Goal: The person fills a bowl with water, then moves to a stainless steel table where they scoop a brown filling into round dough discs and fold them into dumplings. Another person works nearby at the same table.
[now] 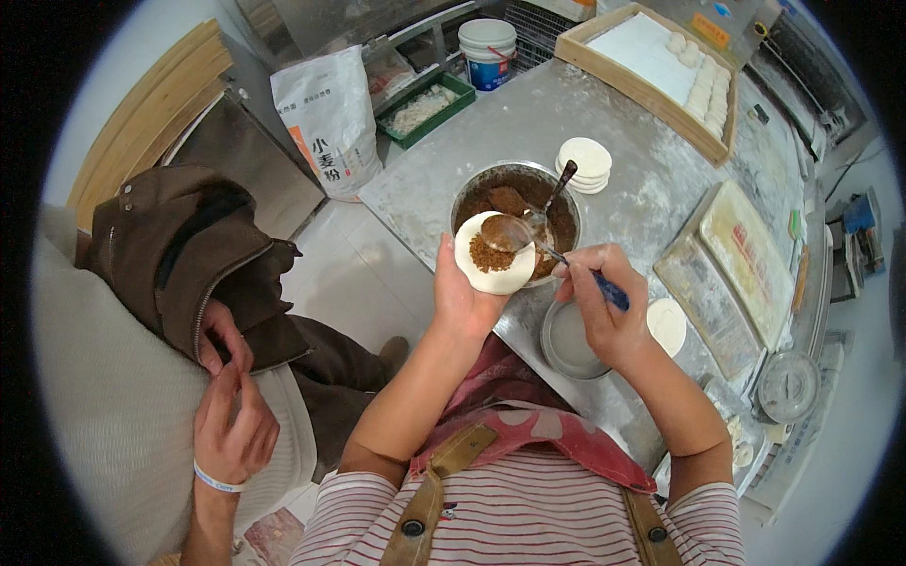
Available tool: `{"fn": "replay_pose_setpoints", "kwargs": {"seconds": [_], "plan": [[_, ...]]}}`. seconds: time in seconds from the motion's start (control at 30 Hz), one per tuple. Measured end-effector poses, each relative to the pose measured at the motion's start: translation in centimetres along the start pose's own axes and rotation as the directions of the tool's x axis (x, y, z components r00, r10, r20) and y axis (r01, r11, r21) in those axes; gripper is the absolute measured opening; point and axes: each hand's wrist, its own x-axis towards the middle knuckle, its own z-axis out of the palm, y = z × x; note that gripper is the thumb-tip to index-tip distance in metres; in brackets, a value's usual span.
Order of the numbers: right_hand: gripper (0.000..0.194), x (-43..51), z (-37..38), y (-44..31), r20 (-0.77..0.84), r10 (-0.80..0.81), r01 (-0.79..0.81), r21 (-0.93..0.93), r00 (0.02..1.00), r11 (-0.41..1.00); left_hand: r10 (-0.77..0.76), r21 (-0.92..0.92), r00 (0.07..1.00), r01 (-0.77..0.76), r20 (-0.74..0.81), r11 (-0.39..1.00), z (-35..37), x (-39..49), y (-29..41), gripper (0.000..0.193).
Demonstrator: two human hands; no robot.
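On the palm of my left hand (463,293) lies a round white dough wrapper (506,281), its thumb at the wrapper's edge. Brown crumbly filling (488,258) is heaped in the wrapper's middle. My right hand (605,297) grips a metal spoon with a blue handle (610,290), and the spoon's bowl (504,233) is over the filling. Behind the wrapper stands a steel bowl (467,177) of brown filling, with a second spoon (563,184) leaning in it. Below my right hand is a round metal pan (566,339), partly hidden, holding something pale.
Stacked wrappers (584,159) and another dough round (666,327) lie on the floury steel table (524,106). A wooden tray (644,117) holds several dough balls. Lidded containers (747,262) stand right. A flour bag (329,127) and another person's hands (233,424) are left.
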Motion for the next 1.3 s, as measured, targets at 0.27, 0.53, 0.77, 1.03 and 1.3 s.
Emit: {"fn": "replay_pose_setpoints", "kwargs": {"seconds": [0.27, 0.53, 0.77, 1.03, 1.3], "plan": [[0.016, 0.5, 0.3, 2.9, 0.045, 0.384, -0.367, 0.417, 0.922, 0.832, -0.009, 0.072, 1.000, 0.007, 0.019, 0.997, -0.7, -0.8, -0.3, 0.062], [0.019, 1.3, 0.5, 0.3, -0.010, 0.344, -0.284, 0.542, 0.939, 0.791, 0.031, 0.038, 0.997, -0.033, 0.067, 0.999, -1.1, -0.8, 0.8, 0.060], [0.013, 3.6, -1.8, 4.3, -0.103, 0.243, -0.217, 0.217, 0.965, 0.952, 0.124, -0.053, 0.989, -0.120, 0.076, 0.991, -3.1, -0.9, 3.6, 0.061], [0.008, 6.0, 1.5, 9.6, 0.225, -0.239, 0.323, -0.507, 0.945, 0.799, 0.240, -0.065, 0.971, -0.239, 0.012, 0.969, -4.0, -0.2, 5.8, 0.056], [0.009, 5.8, 2.6, 10.4, 0.337, -0.115, 0.287, -0.519, 0.934, 0.805, 0.241, -0.091, 0.970, -0.238, 0.024, 0.967, -4.7, -0.1, 5.3, 0.055]]}}
